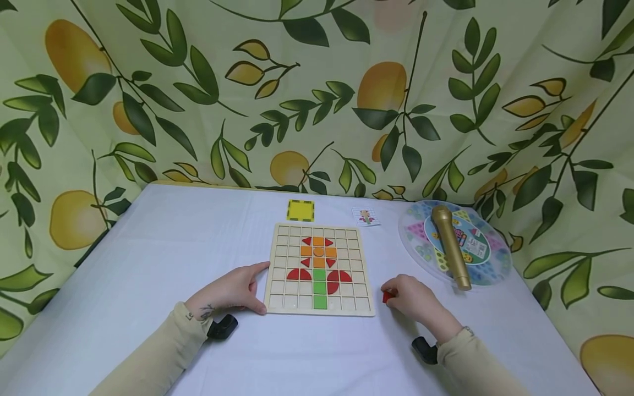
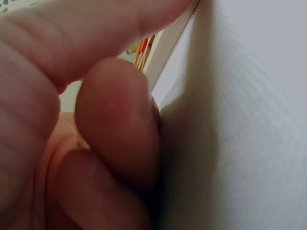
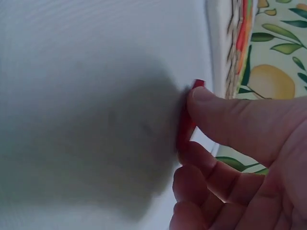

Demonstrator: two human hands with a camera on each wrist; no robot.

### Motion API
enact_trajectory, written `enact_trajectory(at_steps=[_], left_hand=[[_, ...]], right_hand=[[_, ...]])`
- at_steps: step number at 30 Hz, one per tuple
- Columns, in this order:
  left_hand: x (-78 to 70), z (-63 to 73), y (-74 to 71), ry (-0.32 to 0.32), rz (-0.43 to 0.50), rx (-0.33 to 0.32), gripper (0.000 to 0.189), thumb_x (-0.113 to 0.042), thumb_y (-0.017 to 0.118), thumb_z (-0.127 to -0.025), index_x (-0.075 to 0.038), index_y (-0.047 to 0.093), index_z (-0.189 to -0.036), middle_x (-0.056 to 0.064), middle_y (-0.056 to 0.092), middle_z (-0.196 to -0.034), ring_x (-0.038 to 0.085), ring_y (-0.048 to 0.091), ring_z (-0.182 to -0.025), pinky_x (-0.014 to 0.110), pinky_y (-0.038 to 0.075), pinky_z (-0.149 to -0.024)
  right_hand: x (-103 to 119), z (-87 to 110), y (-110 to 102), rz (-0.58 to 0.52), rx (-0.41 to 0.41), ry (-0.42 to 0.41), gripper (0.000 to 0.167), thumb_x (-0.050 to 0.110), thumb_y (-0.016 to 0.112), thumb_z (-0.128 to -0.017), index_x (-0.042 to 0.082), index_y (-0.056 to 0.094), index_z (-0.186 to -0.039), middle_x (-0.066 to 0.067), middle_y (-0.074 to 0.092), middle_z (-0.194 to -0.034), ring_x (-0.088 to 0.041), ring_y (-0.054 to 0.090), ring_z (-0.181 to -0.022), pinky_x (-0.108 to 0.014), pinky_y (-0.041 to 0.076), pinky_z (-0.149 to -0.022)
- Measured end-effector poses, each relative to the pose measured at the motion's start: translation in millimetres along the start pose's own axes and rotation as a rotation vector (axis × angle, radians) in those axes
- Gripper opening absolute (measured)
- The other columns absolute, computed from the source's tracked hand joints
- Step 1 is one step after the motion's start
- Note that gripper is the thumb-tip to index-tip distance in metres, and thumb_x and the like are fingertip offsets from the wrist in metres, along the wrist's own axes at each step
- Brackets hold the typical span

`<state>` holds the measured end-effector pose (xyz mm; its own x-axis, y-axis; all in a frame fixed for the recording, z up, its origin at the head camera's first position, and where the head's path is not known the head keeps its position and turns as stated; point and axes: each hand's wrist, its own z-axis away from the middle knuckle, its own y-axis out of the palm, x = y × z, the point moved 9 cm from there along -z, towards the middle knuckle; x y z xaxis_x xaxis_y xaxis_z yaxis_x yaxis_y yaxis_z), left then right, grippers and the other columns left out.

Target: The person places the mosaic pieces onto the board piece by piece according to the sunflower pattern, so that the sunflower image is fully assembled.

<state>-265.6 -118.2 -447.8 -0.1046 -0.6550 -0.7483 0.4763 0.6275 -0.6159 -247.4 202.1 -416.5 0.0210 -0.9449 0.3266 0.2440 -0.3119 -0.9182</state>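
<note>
A pale wooden grid board (image 1: 292, 302) lies on the table, bearing a flower-like pattern of orange squares (image 1: 318, 263), red triangles (image 1: 331, 263), red quarter-circle pieces (image 1: 333, 287) and green squares (image 1: 320, 302). My left hand (image 1: 233, 289) touches the board's left edge with a stretched index finger and thumb; its other fingers are curled, as the left wrist view shows. To the right of the board, my right hand (image 1: 413, 298) pinches a small red piece (image 3: 186, 120) between thumb and finger, at or just above the cloth. Fingers partly cover this piece, so its full shape is hidden.
Behind the board lie a yellow square piece (image 1: 300, 210) with a dark-marked rim and a small picture card (image 1: 366, 216). A round patterned package (image 1: 413, 234) at the right carries a gold microphone-shaped stick (image 1: 452, 247). A leaf-and-fruit curtain (image 1: 327, 60) hangs behind the white-covered table (image 1: 198, 236).
</note>
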Motion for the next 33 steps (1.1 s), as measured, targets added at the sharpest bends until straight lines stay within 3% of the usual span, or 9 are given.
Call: enact_trajectory(at_steps=[6,12,17,22,27,33], left_hand=[[1.1,-0.1,0.7,0.001,-0.001,0.001,0.103,-0.018,0.088,-0.056,-0.004,0.033,-0.142,0.001,0.049,-0.057,0.013,0.044,-0.048,0.024,0.034,-0.044],[1.4,0.5,0.7,0.005,0.005,0.005,0.103,-0.018,0.087,-0.056,-0.004,0.032,-0.143,0.001,0.049,-0.057,0.012,0.043,-0.048,0.024,0.034,-0.044],[2.9,1.0,0.3,-0.004,0.002,-0.002,0.103,-0.018,0.088,-0.056,-0.004,0.033,-0.142,0.002,0.049,-0.057,0.013,0.043,-0.048,0.024,0.034,-0.044],[3.8,1.0,1.3,-0.012,0.002,0.003,0.104,-0.019,0.088,-0.056,-0.006,0.032,-0.143,0.001,0.049,-0.056,0.012,0.043,-0.047,0.024,0.034,-0.044],[2.2,1.0,1.3,-0.011,0.014,0.008,0.104,-0.018,0.087,-0.056,-0.006,0.032,-0.143,0.000,0.049,-0.056,0.011,0.042,-0.046,0.024,0.034,-0.043],[3.9,0.1,-0.2,-0.045,0.005,-0.007,0.105,-0.018,0.089,-0.054,-0.007,0.034,-0.143,0.001,0.049,-0.057,0.012,0.043,-0.047,0.024,0.034,-0.044]], right_hand=[[-4,-1.9,2,-0.024,-0.008,0.015,0.015,0.004,0.074,-0.072,0.007,0.065,-0.084,-0.003,0.057,-0.076,-0.018,0.049,-0.070,-0.030,0.045,-0.063],[3,-10.6,-3,-0.236,0.009,0.063,0.014,0.006,0.071,-0.076,0.006,0.058,-0.072,-0.005,0.054,-0.067,-0.017,0.048,-0.063,-0.028,0.040,-0.055],[35,-25.5,2,-0.432,0.036,0.087,0.011,0.008,0.070,-0.078,0.004,0.060,-0.074,-0.006,0.059,-0.070,-0.017,0.052,-0.058,-0.027,0.046,-0.053],[81,-37.2,20,-0.535,0.087,0.062,0.009,0.007,0.071,-0.078,0.005,0.063,-0.076,-0.008,0.061,-0.076,-0.016,0.055,-0.056,-0.023,0.049,-0.052],[116,-43.3,36,-0.537,0.118,-0.011,0.009,0.006,0.071,-0.078,0.005,0.063,-0.074,-0.006,0.059,-0.068,-0.014,0.054,-0.053,-0.021,0.048,-0.049],[134,-49.2,47,-0.491,0.122,-0.036,0.013,0.006,0.070,-0.078,0.006,0.062,-0.068,-0.005,0.057,-0.060,-0.014,0.052,-0.049,-0.022,0.046,-0.048]])
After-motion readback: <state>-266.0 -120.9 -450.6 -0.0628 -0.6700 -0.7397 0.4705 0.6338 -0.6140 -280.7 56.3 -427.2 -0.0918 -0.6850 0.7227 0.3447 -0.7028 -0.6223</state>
